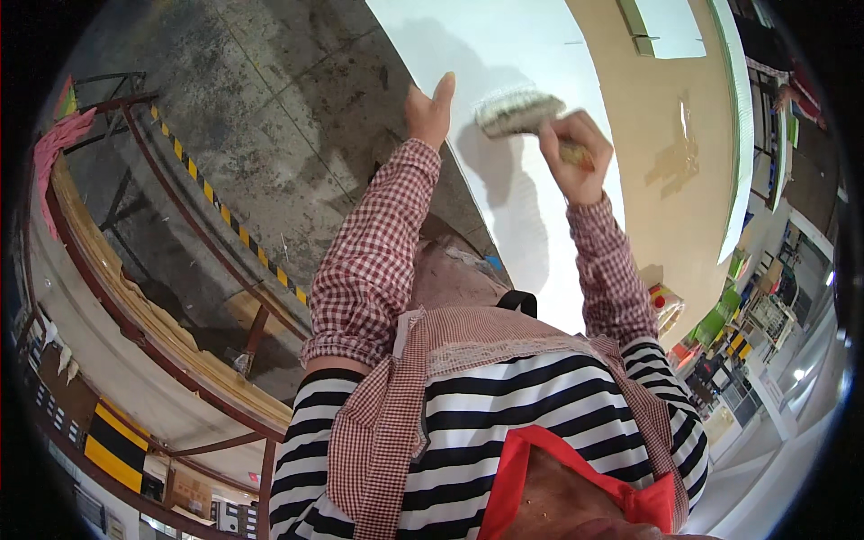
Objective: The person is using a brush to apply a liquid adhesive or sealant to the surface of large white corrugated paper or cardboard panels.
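Note:
My right hand [578, 155] is closed round the wooden handle of a wide, pale-bristled brush [519, 112]. Its bristles are over a long white sheet [531, 36], where the surface by them looks wet or streaked. My left hand [429, 115] is at the sheet's left edge, thumb stretched along the top and the other fingers mostly hidden at the edge; it seems to grip the sheet there. Shadows of my head and arms fall across the white surface.
A tan board [643, 117] lies right of the sheet, with shiny tape [686, 135] and a white piece [670, 27] on it. A red-capped container [664, 301] stands by my right forearm. At left are a metal-framed rack [171, 202] and a concrete floor [297, 54] with a yellow-black stripe.

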Demonstrator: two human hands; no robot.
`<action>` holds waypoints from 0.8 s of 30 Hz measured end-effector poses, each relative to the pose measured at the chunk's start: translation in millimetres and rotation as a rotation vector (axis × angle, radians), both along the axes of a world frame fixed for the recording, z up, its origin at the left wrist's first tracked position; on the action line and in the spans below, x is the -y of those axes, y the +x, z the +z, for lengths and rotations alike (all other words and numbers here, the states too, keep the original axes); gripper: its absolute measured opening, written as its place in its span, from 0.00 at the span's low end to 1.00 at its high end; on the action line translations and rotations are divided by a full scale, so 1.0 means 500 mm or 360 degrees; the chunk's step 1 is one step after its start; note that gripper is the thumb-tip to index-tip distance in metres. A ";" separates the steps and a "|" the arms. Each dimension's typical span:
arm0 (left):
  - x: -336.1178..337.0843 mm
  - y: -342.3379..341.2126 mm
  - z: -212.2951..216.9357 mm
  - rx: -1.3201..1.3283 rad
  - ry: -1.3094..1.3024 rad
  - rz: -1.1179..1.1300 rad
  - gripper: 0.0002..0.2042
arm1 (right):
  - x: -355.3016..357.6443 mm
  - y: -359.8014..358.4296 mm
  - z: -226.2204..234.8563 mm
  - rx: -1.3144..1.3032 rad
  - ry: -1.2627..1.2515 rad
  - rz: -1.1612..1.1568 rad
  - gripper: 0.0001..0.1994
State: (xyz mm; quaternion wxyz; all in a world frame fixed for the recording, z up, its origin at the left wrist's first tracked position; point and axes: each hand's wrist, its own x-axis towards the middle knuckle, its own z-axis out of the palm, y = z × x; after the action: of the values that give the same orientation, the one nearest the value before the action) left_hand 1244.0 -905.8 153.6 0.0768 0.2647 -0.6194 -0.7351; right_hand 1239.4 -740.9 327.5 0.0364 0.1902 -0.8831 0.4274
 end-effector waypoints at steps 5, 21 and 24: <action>0.000 0.005 0.007 0.0238 -0.0126 0.0008 0.30 | -0.056 0.028 0.035 0.0172 0.0094 -0.0070 0.06; 0.009 -0.001 0.012 0.0269 -0.0128 -0.0045 0.33 | -0.019 0.011 0.035 0.0064 -0.0052 -0.0096 0.05; 0.003 -0.006 0.005 -0.0018 -0.0090 0.0019 0.38 | -0.028 0.023 -0.006 -0.0055 -0.0027 0.0006 0.03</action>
State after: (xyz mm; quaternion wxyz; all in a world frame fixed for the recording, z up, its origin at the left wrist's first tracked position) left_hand 1241.0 -907.2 156.1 0.0922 0.2619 -0.6379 -0.7183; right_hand 1251.0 -726.9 324.5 0.0525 0.1989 -0.8784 0.4315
